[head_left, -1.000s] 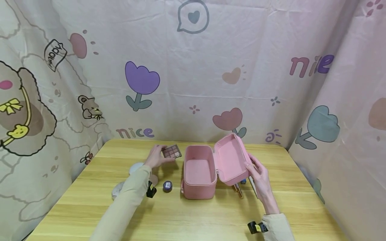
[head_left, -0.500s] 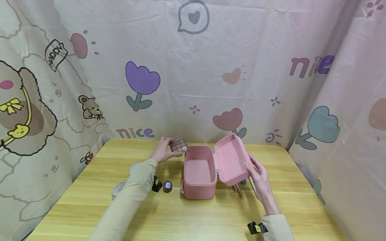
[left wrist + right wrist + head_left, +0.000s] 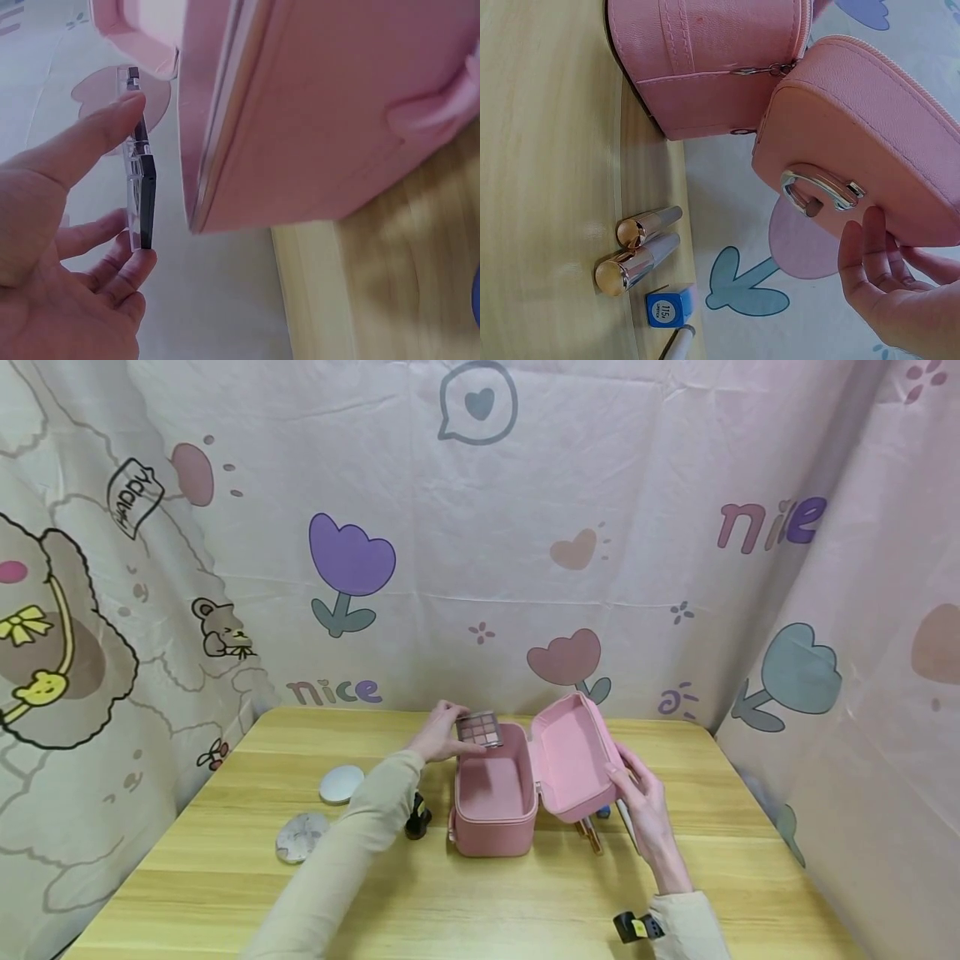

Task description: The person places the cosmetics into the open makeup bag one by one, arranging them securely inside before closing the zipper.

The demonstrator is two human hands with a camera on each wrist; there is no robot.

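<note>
An eyeshadow palette [image 3: 480, 730] with a grid of brownish pans is pinched between the thumb and fingers of my left hand [image 3: 438, 737]. It overlaps the far left part of a pink makeup case [image 3: 495, 837] in the head view. Seen edge-on in the left wrist view, the palette [image 3: 144, 187] is beside the case's rim. The case's lid [image 3: 573, 756] is swung out to the right. My right hand [image 3: 648, 806] holds the lid's right edge, thumb at the rim. In the right wrist view its fingers press the lid's outer face near the carry handle [image 3: 819, 184].
A white round disc [image 3: 342, 783] and a marbled round piece [image 3: 302, 837] lie left on the wooden table [image 3: 480, 910]. Two gold-capped tubes [image 3: 636, 262], a small blue box [image 3: 669, 307] and a white stick [image 3: 679, 343] lie right of the case. Printed curtains surround the table.
My left hand has carried the palette rightward, from left of the case to over its far left part. The left wrist now hides the small dark jar. My right hand keeps its hold.
</note>
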